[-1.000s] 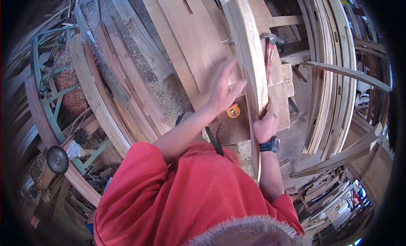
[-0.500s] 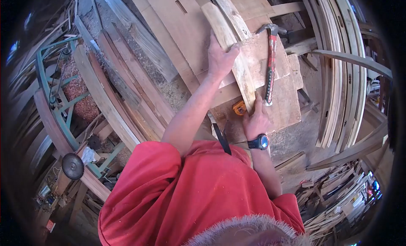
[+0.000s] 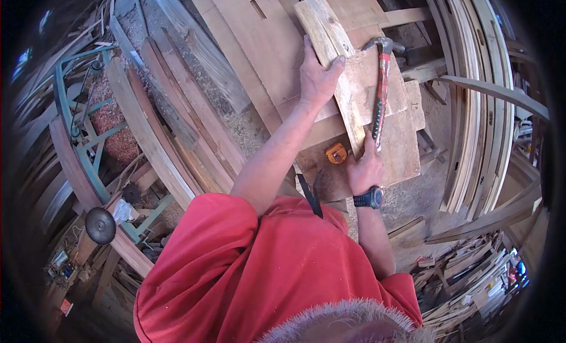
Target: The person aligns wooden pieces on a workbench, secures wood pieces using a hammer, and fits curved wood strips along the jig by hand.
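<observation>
A pale wooden board slants across the work surface under both my hands. My left hand is closed around its middle, the thumb over the top face and the fingers along the left edge. At the near end, my right hand grips the same board, with a watch on that wrist; some of its fingers are hidden. A second pale board lies against the upper part of the first. Just right of the boards lies a claw hammer with a red and black handle. An orange tape measure rests left of my right hand.
Flat wooden panels make up the work surface. Long curved planks stand at the right, more planks at the left. A green metal frame and a round saw blade are at far left. Scrap wood is piled lower right.
The held board has shifted slightly right and now meets the second board along its edge. Both hands moved with it. More of the tape measure shows beside my right hand.
</observation>
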{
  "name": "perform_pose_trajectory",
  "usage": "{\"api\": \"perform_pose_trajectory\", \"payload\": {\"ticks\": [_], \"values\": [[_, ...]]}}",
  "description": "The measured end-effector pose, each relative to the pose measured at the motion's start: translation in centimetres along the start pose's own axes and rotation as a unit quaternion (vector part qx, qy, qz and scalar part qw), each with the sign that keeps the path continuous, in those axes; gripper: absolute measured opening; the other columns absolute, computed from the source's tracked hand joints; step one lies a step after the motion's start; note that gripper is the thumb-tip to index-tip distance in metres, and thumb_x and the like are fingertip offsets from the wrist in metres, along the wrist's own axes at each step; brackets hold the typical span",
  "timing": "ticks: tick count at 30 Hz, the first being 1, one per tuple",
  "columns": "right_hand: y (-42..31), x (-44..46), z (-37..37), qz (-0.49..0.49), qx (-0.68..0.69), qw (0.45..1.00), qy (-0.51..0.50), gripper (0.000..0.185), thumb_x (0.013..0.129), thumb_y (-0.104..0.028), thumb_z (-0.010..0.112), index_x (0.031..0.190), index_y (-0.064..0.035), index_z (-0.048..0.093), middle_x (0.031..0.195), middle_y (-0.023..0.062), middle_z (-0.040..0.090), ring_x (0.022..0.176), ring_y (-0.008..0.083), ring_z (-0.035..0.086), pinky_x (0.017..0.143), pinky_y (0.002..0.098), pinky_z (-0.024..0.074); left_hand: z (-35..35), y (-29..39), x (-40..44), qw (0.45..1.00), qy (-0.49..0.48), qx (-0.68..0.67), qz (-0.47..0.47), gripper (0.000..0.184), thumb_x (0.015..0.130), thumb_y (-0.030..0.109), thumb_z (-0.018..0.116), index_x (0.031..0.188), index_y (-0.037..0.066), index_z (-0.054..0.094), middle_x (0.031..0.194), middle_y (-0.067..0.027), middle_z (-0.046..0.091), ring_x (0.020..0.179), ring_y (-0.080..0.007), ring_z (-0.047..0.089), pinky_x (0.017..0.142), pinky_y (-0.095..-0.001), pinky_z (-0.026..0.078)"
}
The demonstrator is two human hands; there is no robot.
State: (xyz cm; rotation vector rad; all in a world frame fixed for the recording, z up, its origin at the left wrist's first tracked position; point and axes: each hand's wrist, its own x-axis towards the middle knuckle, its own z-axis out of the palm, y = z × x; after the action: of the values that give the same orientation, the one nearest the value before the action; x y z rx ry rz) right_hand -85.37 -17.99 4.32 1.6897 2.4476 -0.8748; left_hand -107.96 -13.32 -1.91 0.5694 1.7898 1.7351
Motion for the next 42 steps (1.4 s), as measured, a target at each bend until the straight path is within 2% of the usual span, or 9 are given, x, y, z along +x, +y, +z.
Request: {"api": "perform_pose_trajectory", "payload": {"ticks": [12, 16, 22, 25, 27, 34, 37, 40, 42], "values": [[-0.3, 2.5, -0.8, -0.016, -0.007, 1.0, -0.009, 0.076, 0.08, -0.011, 0.078, 0.15, -0.0123, 0.049, 0.107, 0.0291, 0.071, 0.094, 0.0484, 0.07, 0.08, 0.0545, 0.0558, 0.8, -1.5, 1.8, 0.995, 0.062, 0.067, 0.032, 0.087, 0.091, 0.023, 0.077, 0.155, -0.009, 0.028, 0.128, -0.0242, 0.068, 0.115, -0.027, 0.069, 0.1, -0.0372, 0.053], [-1.2, 2.6, -1.3, -0.024, -0.011, 1.0, -0.01, 0.076, 0.08, -0.011, 0.078, 0.15, -0.0121, 0.048, 0.107, 0.0291, 0.072, 0.095, 0.0482, 0.07, 0.081, 0.0545, 0.0559, 0.1, -1.0, 2.1, 0.999, 0.014, 0.041, -0.032, 0.105, 0.088, 0.034, 0.078, 0.154, -0.02, 0.016, 0.15, -0.0394, 0.043, 0.141, -0.0453, 0.048, 0.117, -0.0425, 0.038], [-1.3, 2.8, -1.6, -0.025, -0.038, 0.999, -0.007, 0.075, 0.08, -0.011, 0.078, 0.15, -0.0115, 0.049, 0.105, 0.0273, 0.073, 0.094, 0.0464, 0.071, 0.08, 0.0547, 0.0564, 0.2, -0.6, 2.4, 0.998, -0.004, 0.052, -0.024, 0.104, 0.092, 0.039, 0.072, 0.155, -0.02, 0.014, 0.154, -0.0409, 0.037, 0.143, -0.0484, 0.044, 0.12, -0.045, 0.035], [-1.4, 2.7, -1.4, -0.027, -0.052, 0.998, 0.004, 0.074, 0.08, -0.011, 0.078, 0.149, -0.0119, 0.05, 0.103, 0.0257, 0.074, 0.092, 0.0459, 0.071, 0.078, 0.0549, 0.0567, 0.7, -1.6, 2.9, 0.983, 0.085, 0.155, 0.057, 0.084, 0.095, 0.036, 0.071, 0.153, -0.009, 0.031, 0.13, -0.0301, 0.066, 0.121, -0.0397, 0.066, 0.105, -0.0446, 0.049], [-1.2, 2.7, -1.2, -0.036, -0.052, 0.998, 0.01, 0.075, 0.08, -0.011, 0.078, 0.149, -0.0122, 0.05, 0.102, 0.0247, 0.074, 0.091, 0.0453, 0.072, 0.078, 0.0545, 0.0569, 0.2, -0.6, 3.5, 0.992, 0.01, 0.103, -0.065, 0.1, 0.095, 0.047, 0.066, 0.152, -0.022, 0.019, 0.15, -0.0436, 0.04, 0.142, -0.0503, 0.043, 0.118, -0.047, 0.038], [-1.7, 3.0, -1.6, -0.013, -0.053, 0.998, -0.016, 0.075, 0.079, -0.012, 0.077, 0.149, -0.012, 0.049, 0.103, 0.023, 0.075, 0.09, 0.0438, 0.072, 0.078, 0.0538, 0.0572, -0.4, 1.0, 4.0, 0.983, -0.018, 0.144, -0.108, 0.097, 0.097, 0.049, 0.064, 0.151, -0.02, 0.023, 0.15, -0.0428, 0.04, 0.141, -0.0494, 0.045, 0.115, -0.0495, 0.041], [-1.5, 3.0, -1.4, -0.023, -0.053, 0.998, 0.0, 0.075, 0.079, -0.011, 0.076, 0.149, -0.0119, 0.049, 0.106, 0.022, 0.074, 0.09, 0.0439, 0.072, 0.078, 0.0538, 0.0573, 0.0, 0.6, 4.1, 0.97, 0.058, 0.237, 0.003, 0.092, 0.098, 0.049, 0.064, 0.155, -0.011, 0.023, 0.146, -0.0363, 0.05, 0.135, -0.048, 0.053, 0.113, -0.0499, 0.042], [-1.5, 2.9, -1.4, 0.001, -0.054, 0.998, -0.011, 0.074, 0.079, -0.011, 0.075, 0.149, -0.0126, 0.05, 0.108, 0.0213, 0.074, 0.09, 0.0433, 0.072, 0.078, 0.0537, 0.0574, -0.1, 0.1, 6.3, 0.874, 0.132, 0.437, 0.165, 0.104, 0.097, 0.05, 0.064, 0.158, -0.013, 0.008, 0.155, -0.038, 0.037, 0.141, -0.0499, 0.045, 0.119, -0.0486, 0.037], [-1.5, 3.0, -1.2, -0.011, -0.073, 0.997, 0.003, 0.071, 0.08, -0.012, 0.073, 0.148, -0.0134, 0.051, 0.107, 0.0212, 0.074, 0.089, 0.0425, 0.073, 0.077, 0.0536, 0.0579, -0.3, 0.4, 7.9, 0.824, 0.186, 0.495, 0.204, 0.085, 0.096, 0.046, 0.061, 0.155, -0.01, 0.032, 0.154, -0.0337, 0.044, 0.14, -0.0449, 0.048, 0.117, -0.0481, 0.04]]}}
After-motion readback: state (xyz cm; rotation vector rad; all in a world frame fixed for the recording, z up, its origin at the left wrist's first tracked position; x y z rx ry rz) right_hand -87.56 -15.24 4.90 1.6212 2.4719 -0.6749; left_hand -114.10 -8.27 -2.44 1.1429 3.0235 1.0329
